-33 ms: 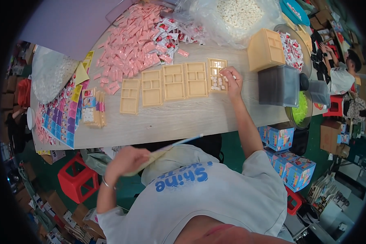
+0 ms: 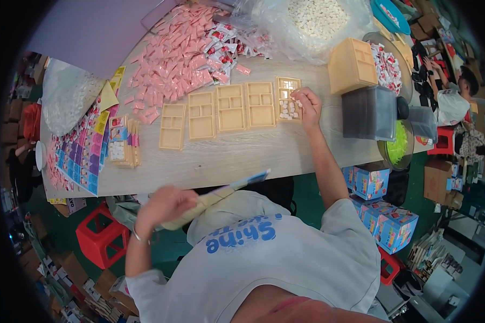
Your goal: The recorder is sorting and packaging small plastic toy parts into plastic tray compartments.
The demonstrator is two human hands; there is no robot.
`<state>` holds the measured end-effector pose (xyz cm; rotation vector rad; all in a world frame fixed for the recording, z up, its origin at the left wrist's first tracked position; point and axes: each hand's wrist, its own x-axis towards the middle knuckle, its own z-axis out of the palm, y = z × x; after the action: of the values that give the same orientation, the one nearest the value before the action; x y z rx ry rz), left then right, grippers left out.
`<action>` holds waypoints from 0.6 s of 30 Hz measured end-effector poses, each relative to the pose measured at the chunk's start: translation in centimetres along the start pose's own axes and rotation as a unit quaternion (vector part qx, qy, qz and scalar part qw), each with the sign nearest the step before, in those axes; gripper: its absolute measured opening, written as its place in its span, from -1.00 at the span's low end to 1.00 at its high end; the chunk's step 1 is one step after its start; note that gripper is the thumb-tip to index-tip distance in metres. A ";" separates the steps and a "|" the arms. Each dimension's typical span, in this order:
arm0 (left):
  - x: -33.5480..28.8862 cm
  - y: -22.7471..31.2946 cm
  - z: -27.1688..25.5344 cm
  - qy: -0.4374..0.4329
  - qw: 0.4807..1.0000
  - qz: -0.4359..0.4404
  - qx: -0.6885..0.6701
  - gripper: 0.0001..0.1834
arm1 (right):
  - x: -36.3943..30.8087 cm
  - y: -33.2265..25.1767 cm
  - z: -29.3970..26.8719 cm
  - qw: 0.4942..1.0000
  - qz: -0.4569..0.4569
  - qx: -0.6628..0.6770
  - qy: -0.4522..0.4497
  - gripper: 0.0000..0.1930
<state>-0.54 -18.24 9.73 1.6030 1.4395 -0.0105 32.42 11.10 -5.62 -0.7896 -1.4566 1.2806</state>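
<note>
My right hand [image 2: 308, 105] reaches over the right edge of the rightmost beige compartment tray [image 2: 288, 85], fingers pinched together. Whatever the fingertips hold is hidden. Several small white pieces [image 2: 289, 113] lie in that tray's lower compartment, just beside the fingers. To the left stand beige trays of the same kind, such as the tray [image 2: 261, 112] beside it, with nothing in their compartments. Off the table's front edge, my left hand [image 2: 170, 205] is smeared by motion. It overlaps a long pale-yellow strip with a coloured end [image 2: 221, 198] above my lap; whether it grips the strip is unclear.
Pink wrapped packets [image 2: 172, 59] are heaped at the back, by a clear bag of white pieces [image 2: 318, 21]. Stacked trays [image 2: 353, 67], a grey bin [image 2: 369, 114] and a bowl of green shreds [image 2: 397, 142] stand right. Filled trays [image 2: 123, 145] and colourful printed sheets [image 2: 83, 156] lie left.
My left hand has shifted slightly left and up. The strip has tilted, its coloured end rising and showing wider. My right hand stays at the same tray, fingers slightly moved.
</note>
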 end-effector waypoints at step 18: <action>13.6 3.4 2.8 0.355 0.924 -0.007 0.142 -0.50 | 1.3 0.0 -2.2 0.988 0.062 -0.066 -0.121 -0.80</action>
<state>7.83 -9.08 2.62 1.9404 2.0735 0.4104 34.09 12.98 -5.38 -0.8465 -1.7227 1.4243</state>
